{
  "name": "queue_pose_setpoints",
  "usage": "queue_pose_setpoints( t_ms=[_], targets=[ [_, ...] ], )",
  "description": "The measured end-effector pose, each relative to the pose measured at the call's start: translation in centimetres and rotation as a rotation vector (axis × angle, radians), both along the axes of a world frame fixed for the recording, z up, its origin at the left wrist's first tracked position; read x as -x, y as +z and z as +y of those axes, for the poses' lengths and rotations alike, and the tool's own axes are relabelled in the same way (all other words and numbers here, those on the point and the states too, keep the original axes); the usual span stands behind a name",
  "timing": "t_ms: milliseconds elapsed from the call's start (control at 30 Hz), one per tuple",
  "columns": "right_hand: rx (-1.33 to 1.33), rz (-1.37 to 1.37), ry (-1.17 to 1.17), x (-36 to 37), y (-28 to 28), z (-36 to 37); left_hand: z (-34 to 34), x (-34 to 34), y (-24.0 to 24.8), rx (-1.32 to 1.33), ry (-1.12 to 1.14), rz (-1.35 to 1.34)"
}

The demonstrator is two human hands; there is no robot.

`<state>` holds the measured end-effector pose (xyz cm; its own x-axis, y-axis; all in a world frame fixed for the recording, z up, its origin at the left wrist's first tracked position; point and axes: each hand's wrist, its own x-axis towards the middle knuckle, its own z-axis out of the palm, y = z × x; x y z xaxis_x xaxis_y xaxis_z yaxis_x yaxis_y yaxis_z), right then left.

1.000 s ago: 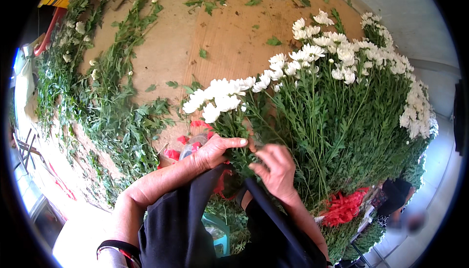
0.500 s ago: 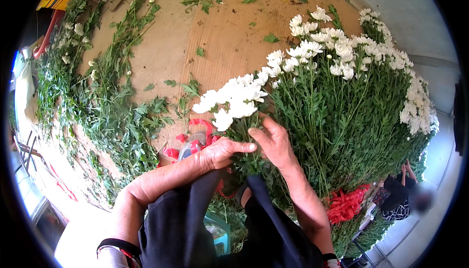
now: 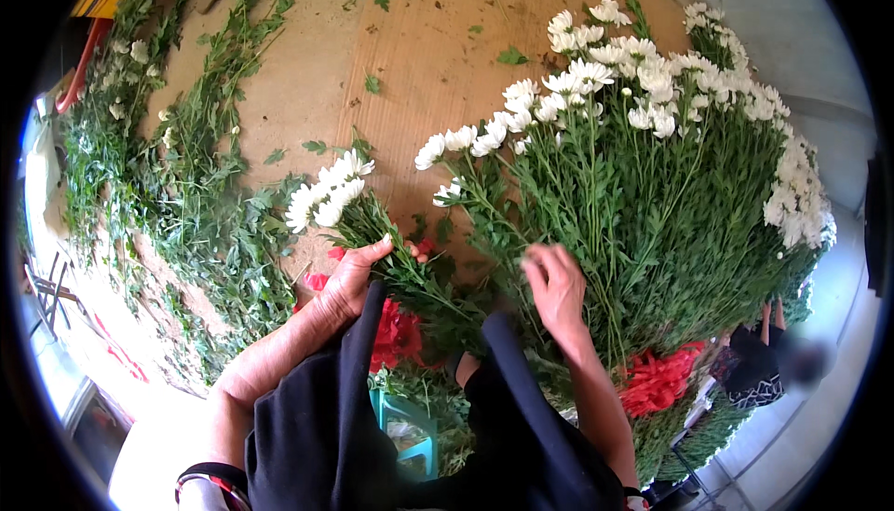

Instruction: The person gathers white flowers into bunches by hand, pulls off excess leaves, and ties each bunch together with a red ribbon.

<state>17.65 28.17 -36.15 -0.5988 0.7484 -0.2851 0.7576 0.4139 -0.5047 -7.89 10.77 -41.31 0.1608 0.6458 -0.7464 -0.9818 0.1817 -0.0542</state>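
My left hand (image 3: 358,273) is closed around the leafy stems of a small bunch of white chrysanthemums (image 3: 328,192), whose blooms point up and to the left. The lower stems slant down to the right between my knees. My right hand (image 3: 556,292) is at the left edge of a large heap of white chrysanthemums (image 3: 643,204), beside its green stems. Its fingers are loosely curved and a little apart, and I see nothing held in them. A few blooms (image 3: 461,138) lean out of the heap towards the left.
Red ribbon-like strips (image 3: 396,336) lie by my left knee, with another red bundle (image 3: 663,379) by the heap. A turquoise stool (image 3: 430,446) stands below me. Leafy cuttings (image 3: 200,204) cover the board (image 3: 419,54) at left. Another person (image 3: 750,362) is at the far right.
The hands have parted. My left hand has carried the bunch to the left, away from the heap, while my right hand has let go and shifted right and slightly down, to the heap's stems.
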Motion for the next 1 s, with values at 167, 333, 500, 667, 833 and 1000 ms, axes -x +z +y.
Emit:
queue_pose_setpoints(
  t_ms=[167,333,500,667,833,1000],
  targets=[
    [-0.228,0.122,0.082,1.2,-4.1,2.3,0.0,0.0,-0.5,-0.04,-0.046,0.004],
    [-0.024,0.148,-0.2,-1.1,-3.3,2.0,0.0,-0.1,-0.3,-0.043,-0.033,-0.008],
    [0.035,0.104,-0.274,-4.4,-3.8,0.8,0.2,-0.1,-0.7,-0.019,-0.042,-0.006],
    [0.086,0.153,-0.341,-3.2,-4.4,-1.5,0.2,0.0,-0.5,0.013,-0.047,-0.016],
    [0.153,0.162,-0.394,-2.0,-4.5,-2.2,0.6,-0.3,-0.6,0.025,-0.019,0.043],
    [-0.035,0.172,-0.171,-1.1,-4.9,-1.5,0.7,-0.3,-1.1,-0.031,-0.006,0.036]
  ],
)
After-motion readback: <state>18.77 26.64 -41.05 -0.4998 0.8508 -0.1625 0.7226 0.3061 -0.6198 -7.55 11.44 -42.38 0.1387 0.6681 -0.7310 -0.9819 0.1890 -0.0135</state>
